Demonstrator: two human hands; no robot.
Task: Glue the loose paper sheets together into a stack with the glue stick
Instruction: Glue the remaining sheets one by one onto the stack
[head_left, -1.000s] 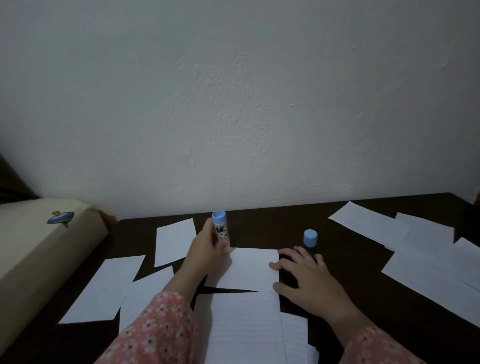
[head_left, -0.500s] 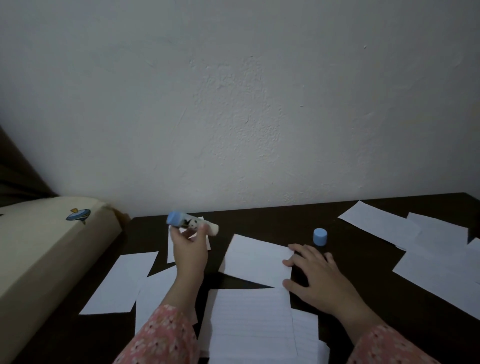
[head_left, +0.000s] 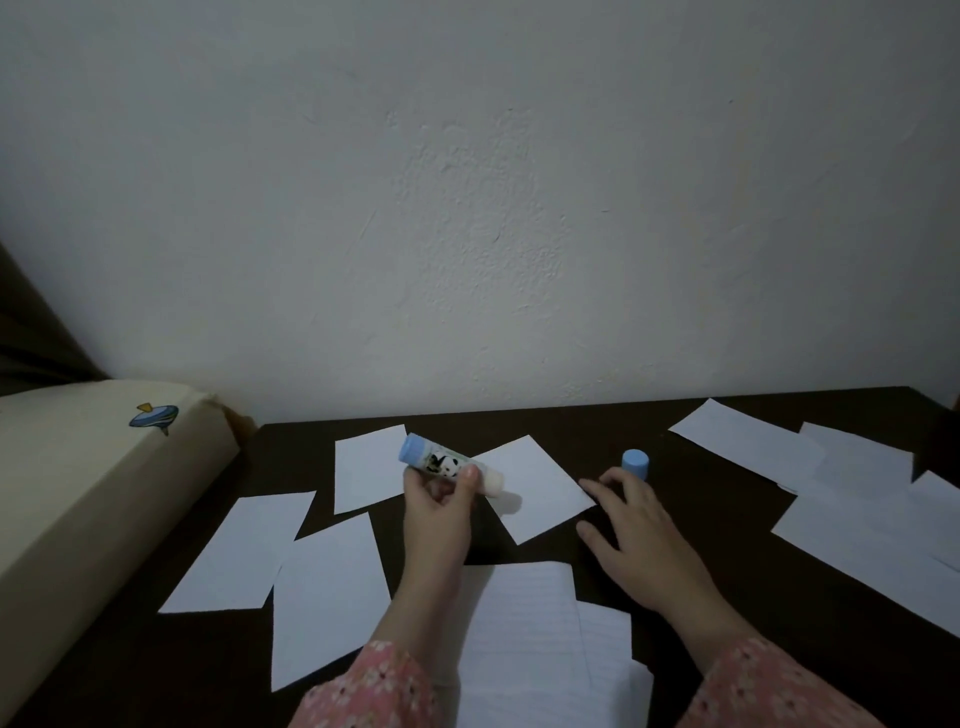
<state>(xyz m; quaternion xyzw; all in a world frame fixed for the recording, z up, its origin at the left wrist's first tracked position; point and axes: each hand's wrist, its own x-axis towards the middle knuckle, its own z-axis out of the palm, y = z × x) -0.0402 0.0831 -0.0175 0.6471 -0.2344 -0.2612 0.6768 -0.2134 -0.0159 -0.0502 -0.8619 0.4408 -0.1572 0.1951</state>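
Note:
My left hand (head_left: 439, 501) grips an uncapped glue stick (head_left: 447, 466), held sideways with its white glue end pointing right over a small white sheet (head_left: 540, 488). That sheet lies turned at an angle on the dark table (head_left: 691, 540). My right hand (head_left: 631, 525) lies flat with spread fingers just right of the sheet, fingertips at its corner. The blue cap (head_left: 635, 463) stands upright behind my right hand. A stack of lined sheets (head_left: 524, 644) lies near me between my arms.
Several loose white sheets lie on the left (head_left: 244, 551) and on the right (head_left: 857, 499) of the table. A cream cushion with a small sticker (head_left: 78, 467) borders the table's left edge. A pale wall stands right behind the table.
The glue stick tipped from upright to sideways and now points right over the small sheet. The sheet has turned to an angle. My right hand slid off it to its right corner.

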